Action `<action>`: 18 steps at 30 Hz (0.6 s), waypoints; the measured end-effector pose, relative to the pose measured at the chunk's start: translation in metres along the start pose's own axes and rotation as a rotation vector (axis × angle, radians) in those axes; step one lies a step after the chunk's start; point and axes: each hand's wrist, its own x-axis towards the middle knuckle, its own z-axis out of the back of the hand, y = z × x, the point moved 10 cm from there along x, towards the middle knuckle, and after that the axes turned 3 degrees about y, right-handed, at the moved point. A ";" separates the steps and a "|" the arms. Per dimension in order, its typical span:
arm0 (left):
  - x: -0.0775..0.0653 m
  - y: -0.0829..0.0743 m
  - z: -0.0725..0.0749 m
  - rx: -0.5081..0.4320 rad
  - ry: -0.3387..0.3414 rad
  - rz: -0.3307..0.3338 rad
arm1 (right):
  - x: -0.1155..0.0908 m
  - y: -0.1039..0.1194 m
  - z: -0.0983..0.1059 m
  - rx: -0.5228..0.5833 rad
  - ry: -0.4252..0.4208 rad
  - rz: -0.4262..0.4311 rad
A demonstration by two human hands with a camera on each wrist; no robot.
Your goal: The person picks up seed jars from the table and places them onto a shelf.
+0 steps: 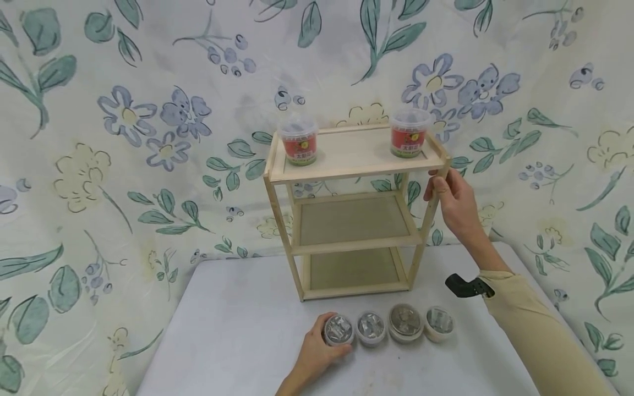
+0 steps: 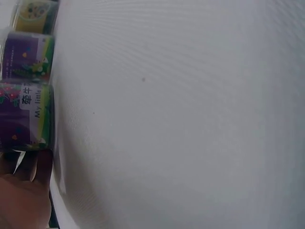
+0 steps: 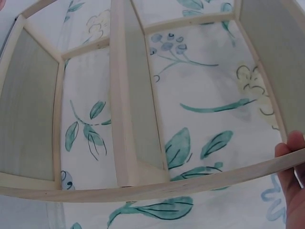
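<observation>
My left hand (image 1: 316, 352) grips the leftmost of several small lidded tubs, a clear plastic tub (image 1: 339, 330) standing on the table. Its purple label (image 2: 21, 117) shows in the left wrist view, the fingers close against its side. A three-tier wooden shelf rack (image 1: 351, 157) stands behind the tubs. Up at its right front post, just below the top board, my right hand (image 1: 458, 203) holds on with thumb and fingers. Fingertips (image 3: 295, 140) wrap the post in the right wrist view. On the top board stand a red-labelled tub (image 1: 301, 146) at left and another red-labelled tub (image 1: 408, 135) at right.
To the right of the gripped tub, a second tub (image 1: 371, 328), a larger tub (image 1: 405, 323) and a tub at the end (image 1: 439, 323) form a row. The white-covered table (image 1: 218, 330) meets a flower-patterned cloth backdrop (image 1: 198, 181). Both lower shelf boards (image 1: 354, 220) are bare.
</observation>
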 end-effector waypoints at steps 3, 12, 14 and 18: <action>0.000 0.000 0.001 0.000 0.006 0.009 | -0.001 -0.002 -0.001 -0.004 0.006 -0.001; 0.000 -0.013 0.009 0.045 -0.013 -0.045 | 0.000 -0.003 -0.001 -0.035 0.012 -0.002; 0.001 -0.015 0.012 0.040 -0.018 -0.047 | 0.000 -0.003 -0.001 -0.038 0.012 -0.006; 0.003 -0.018 0.016 0.021 -0.015 -0.044 | 0.000 -0.001 -0.001 -0.052 0.014 -0.007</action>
